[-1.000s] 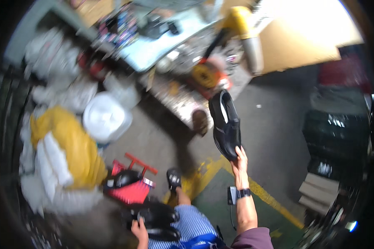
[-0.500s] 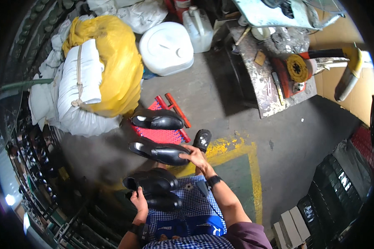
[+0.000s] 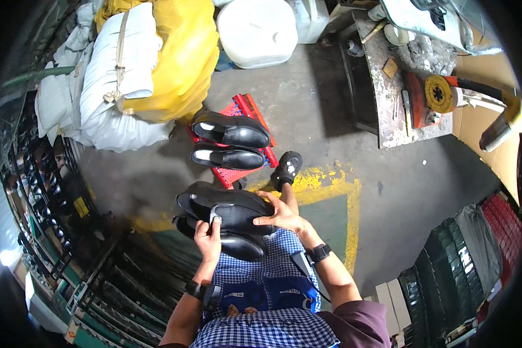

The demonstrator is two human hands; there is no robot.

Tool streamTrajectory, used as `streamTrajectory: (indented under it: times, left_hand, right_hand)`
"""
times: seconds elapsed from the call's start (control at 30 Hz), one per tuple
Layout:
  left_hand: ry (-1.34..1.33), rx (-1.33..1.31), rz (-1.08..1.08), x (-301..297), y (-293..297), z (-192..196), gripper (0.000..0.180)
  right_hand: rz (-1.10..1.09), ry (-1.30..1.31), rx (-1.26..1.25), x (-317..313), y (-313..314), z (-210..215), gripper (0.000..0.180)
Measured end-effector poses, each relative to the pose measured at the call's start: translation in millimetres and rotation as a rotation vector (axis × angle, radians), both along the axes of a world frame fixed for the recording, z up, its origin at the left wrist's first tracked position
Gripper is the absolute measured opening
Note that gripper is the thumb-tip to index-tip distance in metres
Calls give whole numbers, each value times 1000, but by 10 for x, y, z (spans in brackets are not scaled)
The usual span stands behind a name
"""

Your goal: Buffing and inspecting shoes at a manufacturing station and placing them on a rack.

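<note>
My left hand [image 3: 209,236] grips a pair of black slip-on shoes, its thumb pressed beside a greyish edge at the upper shoe's opening. The upper black shoe [image 3: 238,217] lies sideways across my lap area, above the lower black shoe [image 3: 243,246]. Around the upper shoe's toe end, my right hand [image 3: 284,216] is closed, thumb and fingers on either side. Two more black shoes, a far one [image 3: 246,132] and a nearer one [image 3: 240,158], rest side by side on a low red woven stool [image 3: 250,104], toes pointing right.
Yellow and white sacks [image 3: 185,64] sit at the far left, beside a white plastic container [image 3: 255,35]. A worn workbench [image 3: 388,110] carrying an orange machine stands at the far right. Racks [image 3: 98,301] line the left; dark stacked boxes [image 3: 441,267] stand at right.
The shoe my right hand held now lies on the stool, released. That hand has come back to the toe of the upper shoe in my left hand. My view has shifted.
</note>
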State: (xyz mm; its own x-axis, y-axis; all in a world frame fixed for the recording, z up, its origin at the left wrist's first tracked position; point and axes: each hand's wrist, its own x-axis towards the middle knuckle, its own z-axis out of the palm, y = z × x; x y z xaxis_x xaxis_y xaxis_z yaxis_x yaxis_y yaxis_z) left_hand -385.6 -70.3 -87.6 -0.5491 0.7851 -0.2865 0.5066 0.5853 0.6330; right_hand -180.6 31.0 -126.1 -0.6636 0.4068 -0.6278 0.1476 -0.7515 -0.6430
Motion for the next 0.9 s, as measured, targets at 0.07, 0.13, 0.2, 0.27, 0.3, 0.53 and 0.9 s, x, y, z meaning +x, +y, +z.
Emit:
streamTrajectory:
  times: [0.07, 0.13, 0.2, 0.27, 0.3, 0.53, 0.9]
  left_hand:
    - [-8, 23, -105, 57, 80, 50, 33]
    - [-80, 43, -82, 170, 180, 103, 24]
    - [-207, -38, -21, 237, 208, 129, 12]
    - [-316, -51, 58, 329, 290, 163, 14]
    - [-337, -57, 33, 361, 316, 156, 14]
    - [-357, -64, -92, 731, 383, 93, 12]
    - [-366, -102, -245, 974, 518, -22, 13]
  right_hand:
    - [-9, -116, 68, 116, -35, 119, 79]
    - [-100, -251, 115, 294, -100, 169, 83]
    - [-327, -256, 68, 511, -186, 220, 82]
    - [-543, -338, 13, 763, -148, 335, 80]
    - [-603, -422, -10, 915, -135, 411, 79]
    - [-1086, -902, 314, 1843, 22, 685, 73]
    - [-1494, -1465, 560, 3389, 557, 618, 66]
